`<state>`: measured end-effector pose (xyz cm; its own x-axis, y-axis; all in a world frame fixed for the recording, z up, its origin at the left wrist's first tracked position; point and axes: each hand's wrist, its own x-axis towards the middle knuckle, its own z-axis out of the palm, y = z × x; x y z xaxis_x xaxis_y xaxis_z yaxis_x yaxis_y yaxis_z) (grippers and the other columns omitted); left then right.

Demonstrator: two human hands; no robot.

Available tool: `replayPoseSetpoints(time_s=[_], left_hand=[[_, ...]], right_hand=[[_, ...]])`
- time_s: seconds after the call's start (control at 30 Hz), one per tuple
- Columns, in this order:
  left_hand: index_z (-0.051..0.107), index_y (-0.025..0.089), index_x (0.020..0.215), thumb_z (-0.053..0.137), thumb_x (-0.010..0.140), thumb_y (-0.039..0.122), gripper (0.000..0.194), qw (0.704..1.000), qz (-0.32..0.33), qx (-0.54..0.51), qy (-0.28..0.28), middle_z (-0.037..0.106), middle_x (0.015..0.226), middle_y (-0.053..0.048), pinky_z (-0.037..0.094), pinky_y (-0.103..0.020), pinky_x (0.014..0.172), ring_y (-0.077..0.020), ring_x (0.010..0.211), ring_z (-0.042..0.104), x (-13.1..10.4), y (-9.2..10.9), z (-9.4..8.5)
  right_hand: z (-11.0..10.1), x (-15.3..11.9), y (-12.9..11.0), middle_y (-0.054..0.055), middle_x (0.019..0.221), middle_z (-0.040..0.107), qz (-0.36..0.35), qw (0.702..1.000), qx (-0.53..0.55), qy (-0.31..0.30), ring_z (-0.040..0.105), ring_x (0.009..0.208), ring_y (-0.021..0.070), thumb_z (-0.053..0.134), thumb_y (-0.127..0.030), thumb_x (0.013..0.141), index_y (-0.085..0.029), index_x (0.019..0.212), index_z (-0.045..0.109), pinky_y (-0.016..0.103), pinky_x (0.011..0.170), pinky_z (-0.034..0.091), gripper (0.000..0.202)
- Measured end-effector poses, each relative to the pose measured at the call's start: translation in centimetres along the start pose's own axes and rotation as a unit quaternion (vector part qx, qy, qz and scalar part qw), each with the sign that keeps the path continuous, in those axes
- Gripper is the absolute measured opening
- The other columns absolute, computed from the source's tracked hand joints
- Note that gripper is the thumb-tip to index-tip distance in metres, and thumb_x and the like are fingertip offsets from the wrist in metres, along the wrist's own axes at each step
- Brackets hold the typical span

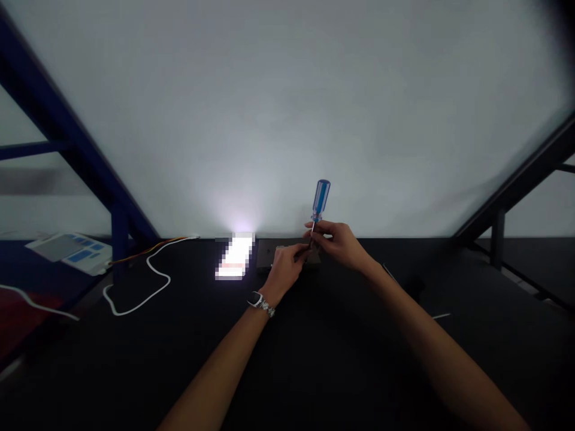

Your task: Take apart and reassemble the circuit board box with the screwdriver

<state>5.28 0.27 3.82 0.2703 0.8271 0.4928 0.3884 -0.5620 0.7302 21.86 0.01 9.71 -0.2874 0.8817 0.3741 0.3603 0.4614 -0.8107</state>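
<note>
So the screwdriver (320,196) is standing nearly upright, leaning a bit right, blue-striped handle up above the fingers of the right hand (338,240) and shaft running down to the left hand (284,267), over a dark flat block (266,257). It's all at the far side of a black worktop (341,359) against a pale wall (287,120), with a glowing pixelated patch (237,254) and a white cable (157,293) off left. Right fingers are pinched on the shaft just below the handle; left ones are bunched by its lower end, can't tell if they're gripping it.
</note>
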Motion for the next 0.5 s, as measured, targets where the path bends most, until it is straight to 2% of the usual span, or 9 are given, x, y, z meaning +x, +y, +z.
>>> replayPoseSetpoints(time_s=[0.07, 0.13, 0.23, 0.33, 0.4, 0.5], left_hand=[[0.074, 0.023, 0.102, 0.059, 0.090, 0.025, 0.019, 1.000, 0.001, -0.012, -0.006, 0.076, 0.099, -0.004, 0.051, -0.035, 0.089, -0.0208, 0.090, 0.071, 0.0, -0.1, 0.0], [0.072, 0.021, 0.104, 0.064, 0.086, 0.025, 0.020, 0.999, -0.007, -0.042, -0.002, 0.075, 0.103, -0.005, 0.051, -0.034, 0.089, -0.0207, 0.094, 0.070, 0.0, -0.3, 0.2], [0.070, 0.017, 0.096, 0.074, 0.077, 0.029, 0.022, 0.996, -0.040, -0.066, 0.044, 0.075, 0.095, -0.006, 0.053, -0.031, 0.082, -0.0204, 0.088, 0.070, 0.1, -0.6, 1.0], [0.070, 0.016, 0.085, 0.073, 0.078, 0.032, 0.018, 0.993, -0.065, -0.059, 0.083, 0.074, 0.084, -0.006, 0.053, -0.030, 0.073, -0.0195, 0.078, 0.069, 0.2, -0.8, 1.5], [0.072, 0.016, 0.085, 0.070, 0.081, 0.031, 0.016, 0.994, -0.065, -0.053, 0.077, 0.075, 0.082, -0.006, 0.053, -0.030, 0.072, -0.0195, 0.076, 0.069, 0.2, -0.8, 1.6], [0.074, 0.018, 0.092, 0.064, 0.085, 0.029, 0.016, 0.997, -0.043, -0.045, 0.052, 0.076, 0.088, -0.005, 0.053, -0.031, 0.076, -0.0205, 0.080, 0.070, 0.2, -0.6, 1.2]], right_hand=[[-0.3, 0.0, -0.1, 0.006, 0.085, 0.070, -0.007, 1.000, -0.022, 0.009, 0.063, 0.067, 0.0164, 0.058, -0.034, 0.087, -0.017, 0.099, 0.068, 0.031, 0.064, 0.052, 0.023], [-0.3, 0.2, 0.0, 0.003, 0.072, 0.066, -0.023, 0.998, -0.049, 0.045, 0.060, 0.062, 0.0149, 0.062, -0.034, 0.085, -0.017, 0.082, 0.066, 0.029, 0.060, 0.048, 0.017], [0.3, 0.4, 0.4, -0.002, 0.058, 0.054, -0.035, 0.993, -0.064, 0.091, 0.049, 0.054, 0.0116, 0.067, -0.038, 0.081, -0.019, 0.066, 0.054, 0.026, 0.053, 0.039, 0.028], [1.1, 0.6, 0.9, -0.005, 0.054, 0.045, -0.032, 0.990, -0.068, 0.123, 0.040, 0.052, 0.0099, 0.068, -0.041, 0.080, -0.020, 0.062, 0.045, 0.025, 0.050, 0.033, 0.036], [1.5, 0.6, 1.0, -0.005, 0.054, 0.044, -0.027, 0.986, -0.078, 0.143, 0.039, 0.052, 0.0099, 0.068, -0.043, 0.080, -0.020, 0.062, 0.044, 0.025, 0.050, 0.033, 0.037], [1.3, 0.4, 0.9, -0.001, 0.063, 0.057, -0.025, 0.989, -0.079, 0.122, 0.050, 0.058, 0.0126, 0.065, -0.042, 0.082, -0.019, 0.071, 0.056, 0.026, 0.054, 0.040, 0.027]])
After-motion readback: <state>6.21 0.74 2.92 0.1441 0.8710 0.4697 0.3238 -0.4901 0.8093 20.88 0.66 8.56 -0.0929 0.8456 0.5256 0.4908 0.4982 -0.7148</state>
